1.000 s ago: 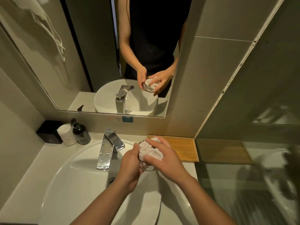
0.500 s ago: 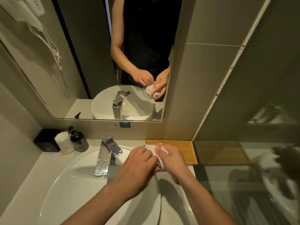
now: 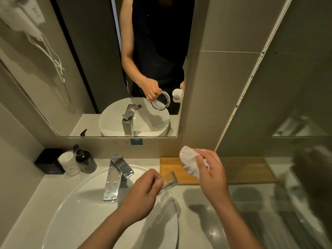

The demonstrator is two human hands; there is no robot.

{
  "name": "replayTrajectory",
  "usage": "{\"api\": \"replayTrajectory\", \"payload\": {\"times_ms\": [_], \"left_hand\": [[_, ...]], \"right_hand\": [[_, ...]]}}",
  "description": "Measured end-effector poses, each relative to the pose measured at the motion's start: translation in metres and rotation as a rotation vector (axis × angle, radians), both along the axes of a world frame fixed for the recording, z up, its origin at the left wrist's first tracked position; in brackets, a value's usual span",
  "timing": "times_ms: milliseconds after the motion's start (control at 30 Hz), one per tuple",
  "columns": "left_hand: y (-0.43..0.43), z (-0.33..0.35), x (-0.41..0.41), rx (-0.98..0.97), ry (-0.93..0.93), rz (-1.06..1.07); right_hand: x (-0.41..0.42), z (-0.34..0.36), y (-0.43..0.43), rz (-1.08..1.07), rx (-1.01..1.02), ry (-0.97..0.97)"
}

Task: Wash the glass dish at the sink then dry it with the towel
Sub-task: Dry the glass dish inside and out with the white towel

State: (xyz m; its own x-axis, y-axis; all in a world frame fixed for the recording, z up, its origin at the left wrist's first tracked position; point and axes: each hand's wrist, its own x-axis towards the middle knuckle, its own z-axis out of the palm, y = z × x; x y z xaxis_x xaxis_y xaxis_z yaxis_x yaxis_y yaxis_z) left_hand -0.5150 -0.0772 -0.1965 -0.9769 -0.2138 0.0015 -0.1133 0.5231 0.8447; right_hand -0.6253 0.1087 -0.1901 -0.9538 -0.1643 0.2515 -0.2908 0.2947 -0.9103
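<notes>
My left hand (image 3: 145,193) pinches the rim of the small clear glass dish (image 3: 170,182) and holds it on edge above the right rim of the white sink (image 3: 75,209). The dish shows mostly as a thin glass edge; the mirror reflects its round shape. My right hand (image 3: 212,175) grips a bunched white towel (image 3: 188,162) and holds it apart from the dish, up and to the right, over the wooden tray (image 3: 172,169).
A chrome tap (image 3: 116,175) stands at the back of the sink. At the back left are a black pump bottle (image 3: 84,160), a rolled white cloth (image 3: 69,163) and a black box (image 3: 48,161). A glass partition rises on the right.
Both hands were together with the towel pressed into the dish. Now they have parted: the right hand drew the towel out to the right, and the left hand holds the dish alone.
</notes>
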Motion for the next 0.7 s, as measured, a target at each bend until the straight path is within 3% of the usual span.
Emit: {"api": "replayTrajectory", "payload": {"times_ms": [100,167,333,500,700], "left_hand": [[0.003,0.003,-0.007,0.138,-0.018,0.058],[0.007,0.005,-0.008,0.202,-0.003,0.081],[0.019,0.007,-0.004,0.341,0.016,0.107],[0.03,0.02,-0.003,0.443,0.13,0.155],[0.032,0.022,-0.004,0.573,0.179,0.161]], "right_hand": [[0.027,0.001,-0.008,0.242,0.044,0.005],[0.041,0.001,-0.013,0.346,0.074,-0.09],[0.039,0.008,-0.019,0.259,0.053,-0.121],[0.033,0.006,-0.021,0.204,-0.108,-0.1],[0.031,-0.008,-0.011,0.245,-0.485,-0.427]]}}
